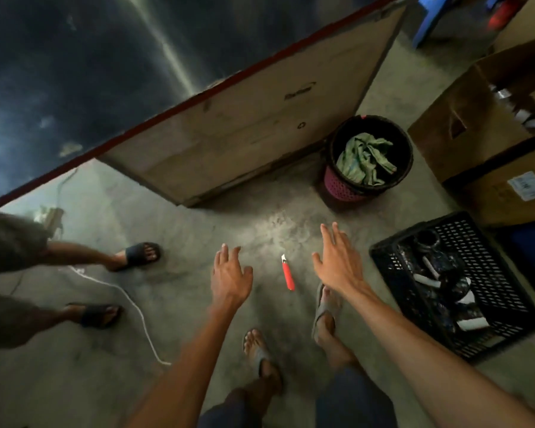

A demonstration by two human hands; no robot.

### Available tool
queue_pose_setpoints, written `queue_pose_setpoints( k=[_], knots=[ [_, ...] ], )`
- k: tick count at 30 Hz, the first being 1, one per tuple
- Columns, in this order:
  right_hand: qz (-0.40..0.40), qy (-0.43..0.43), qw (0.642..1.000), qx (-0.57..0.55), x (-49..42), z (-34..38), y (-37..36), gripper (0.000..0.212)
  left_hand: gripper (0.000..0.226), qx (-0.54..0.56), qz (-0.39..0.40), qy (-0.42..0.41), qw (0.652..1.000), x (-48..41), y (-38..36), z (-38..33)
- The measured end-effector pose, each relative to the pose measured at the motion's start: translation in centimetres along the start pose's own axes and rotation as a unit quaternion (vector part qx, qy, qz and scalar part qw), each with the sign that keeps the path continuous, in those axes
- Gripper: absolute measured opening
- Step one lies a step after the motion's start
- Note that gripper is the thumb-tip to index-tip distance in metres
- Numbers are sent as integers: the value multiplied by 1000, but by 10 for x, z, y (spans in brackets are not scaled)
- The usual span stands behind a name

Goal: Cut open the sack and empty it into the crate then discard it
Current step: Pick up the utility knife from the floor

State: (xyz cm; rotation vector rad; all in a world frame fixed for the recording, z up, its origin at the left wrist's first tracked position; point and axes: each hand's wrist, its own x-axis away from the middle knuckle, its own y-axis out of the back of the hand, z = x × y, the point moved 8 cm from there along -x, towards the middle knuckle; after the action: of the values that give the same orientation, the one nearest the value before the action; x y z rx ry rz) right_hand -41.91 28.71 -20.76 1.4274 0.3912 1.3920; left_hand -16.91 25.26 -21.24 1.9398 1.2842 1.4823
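a: hovering over the floor point(173, 359), left hand point(230, 278) & right hand point(337, 264), fingers spread, holding nothing.
b: sack point(363, 159)?
a: crumpled in the bin point(337, 186). crate point(488, 267) w/ stuff on the right. knife point(288, 276) lies btwn the hands.

- Red-handled utility knife point(288, 275) lies on the concrete floor point(198, 230), frame centre.
- Black plastic lattice crate point(488, 273) sits lower right.
- Crumpled green sack point(365, 162) lies in the round pink-sided bin point(340, 186), upper right.

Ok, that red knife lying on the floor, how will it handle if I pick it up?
The red knife looks small and slim, so probably light and rigid. Its blade tip seems exposed, so grip the handle. Lying flat on the concrete floor, it would probably slide, not roll.
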Motion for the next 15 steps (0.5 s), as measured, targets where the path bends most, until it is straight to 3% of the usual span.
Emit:
queue_pose_setpoints(
  k=[7,15],
  knots=[
    [45,25,998,33,29,13,-70,74,70,-6,-9,17,1000,28,-49,79],
    [75,34,995,59,-54,-32,-266,71,80,-8,-4,57,998,-24,-233,187]
  ],
)
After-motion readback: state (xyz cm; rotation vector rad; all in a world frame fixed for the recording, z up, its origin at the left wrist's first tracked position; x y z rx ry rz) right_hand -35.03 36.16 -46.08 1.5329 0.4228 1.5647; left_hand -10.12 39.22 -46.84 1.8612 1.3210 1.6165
